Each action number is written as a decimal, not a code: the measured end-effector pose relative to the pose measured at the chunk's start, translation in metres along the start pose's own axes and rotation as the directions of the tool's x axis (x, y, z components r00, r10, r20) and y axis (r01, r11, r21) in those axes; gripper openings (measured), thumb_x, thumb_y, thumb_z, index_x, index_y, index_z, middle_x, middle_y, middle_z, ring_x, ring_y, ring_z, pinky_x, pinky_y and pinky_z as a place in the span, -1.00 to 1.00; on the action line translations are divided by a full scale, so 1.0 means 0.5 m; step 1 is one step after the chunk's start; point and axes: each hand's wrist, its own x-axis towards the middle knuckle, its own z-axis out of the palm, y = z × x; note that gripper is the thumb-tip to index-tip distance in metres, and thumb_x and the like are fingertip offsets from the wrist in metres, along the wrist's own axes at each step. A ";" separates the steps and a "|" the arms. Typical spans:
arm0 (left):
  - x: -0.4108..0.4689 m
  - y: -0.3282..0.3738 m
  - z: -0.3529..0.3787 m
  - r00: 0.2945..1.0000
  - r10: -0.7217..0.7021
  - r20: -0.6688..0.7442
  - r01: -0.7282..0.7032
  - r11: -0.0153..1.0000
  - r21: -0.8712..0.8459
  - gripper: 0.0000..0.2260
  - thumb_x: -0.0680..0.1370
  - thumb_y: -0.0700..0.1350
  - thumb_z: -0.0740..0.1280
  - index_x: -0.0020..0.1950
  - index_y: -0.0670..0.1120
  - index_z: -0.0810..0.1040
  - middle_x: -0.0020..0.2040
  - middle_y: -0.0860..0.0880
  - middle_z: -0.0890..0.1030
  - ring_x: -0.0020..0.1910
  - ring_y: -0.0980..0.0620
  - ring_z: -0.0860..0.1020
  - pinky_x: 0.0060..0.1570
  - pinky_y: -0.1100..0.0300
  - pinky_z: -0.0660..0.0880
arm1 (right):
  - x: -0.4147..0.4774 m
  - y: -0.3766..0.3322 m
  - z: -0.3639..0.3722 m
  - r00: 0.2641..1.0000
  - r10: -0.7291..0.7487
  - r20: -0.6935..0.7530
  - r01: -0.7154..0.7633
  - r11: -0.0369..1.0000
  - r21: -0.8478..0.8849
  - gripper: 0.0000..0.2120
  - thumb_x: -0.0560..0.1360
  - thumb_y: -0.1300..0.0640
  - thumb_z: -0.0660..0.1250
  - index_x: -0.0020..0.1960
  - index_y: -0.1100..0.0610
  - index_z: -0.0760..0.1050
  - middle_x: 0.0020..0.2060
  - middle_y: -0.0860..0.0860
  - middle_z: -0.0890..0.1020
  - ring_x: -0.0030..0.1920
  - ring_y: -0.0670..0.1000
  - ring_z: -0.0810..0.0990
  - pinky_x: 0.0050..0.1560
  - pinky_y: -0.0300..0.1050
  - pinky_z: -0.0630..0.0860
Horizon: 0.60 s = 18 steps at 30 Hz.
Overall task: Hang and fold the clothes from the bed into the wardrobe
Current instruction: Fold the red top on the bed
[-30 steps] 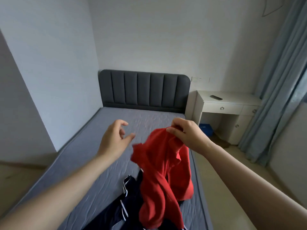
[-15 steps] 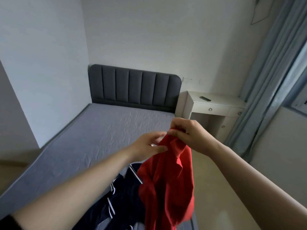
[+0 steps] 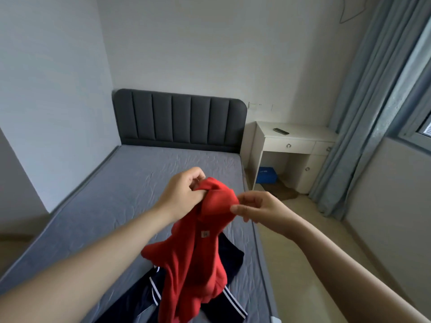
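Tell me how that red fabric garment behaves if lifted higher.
Probably floppy: the red fabric garment hangs in loose folds below the left hand. Likely light: a finger grip holds it up. May brush the dark striped garment beneath.

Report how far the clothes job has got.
Nothing looks put away: no wardrobe is in view. In hand: the red garment, held above the bed, left hand gripping its top, right hand at its edge. Left: the navy striped garment lying crumpled on the bed.

red garment (image 3: 196, 259): matt cloth | headboard (image 3: 179, 120): padded fabric | desk (image 3: 300, 141): smooth white
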 end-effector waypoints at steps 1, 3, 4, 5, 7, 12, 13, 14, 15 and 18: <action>0.000 0.004 -0.008 1.000 0.014 -0.014 -0.014 1.000 0.002 -0.82 0.40 -0.35 0.35 -0.27 -0.12 0.43 -0.43 -0.01 0.43 -0.43 0.10 0.34 -0.37 0.18 0.27 | 0.005 0.006 0.010 1.000 0.001 -0.003 -0.001 1.000 0.000 -0.86 0.46 -0.03 0.45 -0.03 -0.02 0.65 -0.21 -0.11 0.70 -0.20 -0.19 0.63 -0.17 -0.32 0.51; -0.003 0.013 -0.023 0.999 0.044 -0.011 -0.044 0.999 0.004 -0.83 0.40 -0.36 0.34 -0.27 -0.13 0.42 -0.43 0.03 0.41 -0.42 0.13 0.33 -0.39 0.23 0.25 | 0.018 0.012 0.030 0.996 -0.015 -0.084 0.015 1.000 -0.004 -0.92 0.46 0.09 0.46 -0.05 0.03 0.67 -0.17 -0.05 0.71 -0.13 -0.07 0.67 -0.04 -0.16 0.58; -0.005 0.017 -0.030 0.999 0.054 -0.001 -0.054 0.999 -0.004 -0.82 0.40 -0.37 0.34 -0.27 -0.12 0.42 -0.43 0.05 0.40 -0.42 0.14 0.32 -0.40 0.26 0.25 | 0.025 0.011 0.037 0.988 -0.041 -0.147 0.039 0.999 -0.015 -0.95 0.46 0.15 0.46 -0.08 0.07 0.66 -0.19 -0.01 0.71 -0.15 -0.02 0.66 -0.06 -0.10 0.58; -0.009 0.021 -0.036 0.998 0.059 0.011 -0.059 0.998 -0.015 -0.80 0.40 -0.37 0.34 -0.27 -0.10 0.43 -0.43 0.06 0.40 -0.42 0.15 0.33 -0.41 0.29 0.26 | 0.032 0.010 0.040 0.971 -0.092 -0.219 0.082 0.995 -0.055 -0.97 0.45 0.20 0.45 -0.12 0.11 0.65 -0.23 0.01 0.69 -0.22 -0.02 0.63 -0.14 -0.09 0.56; -0.017 0.022 -0.054 0.996 0.040 0.075 -0.038 0.999 -0.030 -0.79 0.41 -0.34 0.41 -0.27 -0.08 0.46 -0.42 0.10 0.43 -0.42 0.17 0.35 -0.39 0.34 0.29 | 0.044 0.003 0.039 0.886 -0.264 -0.380 0.191 0.957 -0.218 -0.88 0.43 0.31 0.42 -0.16 0.10 0.63 -0.28 -0.07 0.61 -0.32 -0.13 0.54 -0.27 -0.23 0.46; -0.045 0.017 -0.113 0.918 -0.134 0.373 0.126 0.991 0.046 -0.83 0.26 0.08 0.54 -0.28 0.09 0.60 0.02 0.13 0.61 -0.01 0.20 0.59 -0.01 0.32 0.50 | 0.064 -0.028 0.030 0.687 -0.542 -0.484 0.347 0.830 -0.437 -0.77 0.41 0.47 0.37 -0.09 0.18 0.65 -0.16 -0.06 0.58 -0.24 -0.12 0.57 -0.25 -0.26 0.51; -0.050 0.018 -0.112 0.928 -0.134 0.346 0.145 0.989 -0.007 -0.84 0.28 0.10 0.51 -0.24 0.10 0.61 0.05 0.08 0.64 0.03 0.15 0.61 0.03 0.26 0.53 | 0.068 -0.033 0.032 0.691 -0.547 -0.472 0.351 0.825 -0.442 -0.76 0.41 0.47 0.36 -0.11 0.17 0.65 -0.18 -0.07 0.57 -0.25 -0.14 0.55 -0.25 -0.31 0.46; -0.055 0.019 -0.106 0.947 -0.120 0.299 0.145 0.988 -0.061 -0.84 0.32 0.07 0.49 -0.18 0.07 0.62 0.04 0.02 0.66 0.03 0.09 0.63 0.06 0.19 0.56 | 0.071 -0.038 0.035 0.699 -0.547 -0.461 0.354 0.825 -0.441 -0.75 0.39 0.47 0.35 -0.13 0.15 0.65 -0.20 -0.08 0.56 -0.26 -0.15 0.53 -0.26 -0.37 0.41; -0.058 0.019 -0.095 0.960 -0.103 0.261 0.133 0.986 -0.099 -0.83 0.36 0.00 0.49 -0.10 0.01 0.62 0.01 -0.03 0.68 0.01 0.03 0.64 0.09 0.13 0.57 | 0.074 -0.040 0.038 0.705 -0.543 -0.456 0.352 0.826 -0.439 -0.74 0.37 0.47 0.34 -0.15 0.14 0.64 -0.21 -0.08 0.56 -0.28 -0.15 0.52 -0.26 -0.40 0.38; -0.071 0.015 -0.048 0.962 -0.105 0.251 0.138 0.984 -0.116 -0.77 0.43 -0.23 0.48 0.06 -0.15 0.58 0.00 -0.10 0.67 0.03 -0.06 0.64 0.13 0.00 0.55 | 0.078 -0.044 0.043 0.712 -0.511 -0.482 0.343 0.852 -0.397 -0.72 0.34 0.48 0.32 -0.18 0.14 0.64 -0.23 -0.07 0.57 -0.34 -0.10 0.52 -0.31 -0.39 0.37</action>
